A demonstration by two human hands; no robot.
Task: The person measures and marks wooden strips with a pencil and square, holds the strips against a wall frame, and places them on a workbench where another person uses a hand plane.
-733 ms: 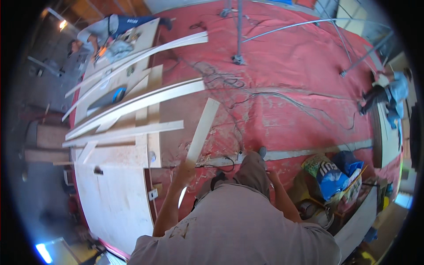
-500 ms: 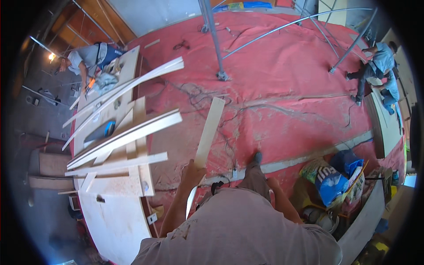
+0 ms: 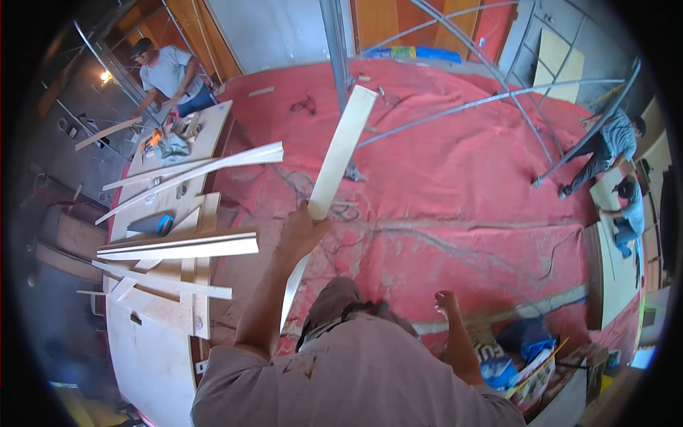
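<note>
My left hand point(image 3: 304, 229) grips a long pale wooden board point(image 3: 343, 153) near its middle. The board slants upward and away over the red floor covering, and its lower end passes beside my left forearm. At my right side, my right hand point(image 3: 447, 303) hangs in the air with its fingers curled in and nothing visible in them. It is nearest to a blue and white sack point(image 3: 498, 366) and touches nothing that I can see.
On the left, a long worktable point(image 3: 153, 352) bears several pale wooden strips point(image 3: 185, 247) jutting over its edge. A person point(image 3: 171, 75) stands behind its far end. Metal scaffold poles point(image 3: 333, 50) rise ahead. Cables point(image 3: 455, 249) lie on the red covering point(image 3: 427, 178). Two people work by stacked panels point(image 3: 615, 277) at right.
The board has risen and moved farther forward in my left hand. My right hand has swung outward from my body. The person at left now stands more upright, and my view has shifted.
</note>
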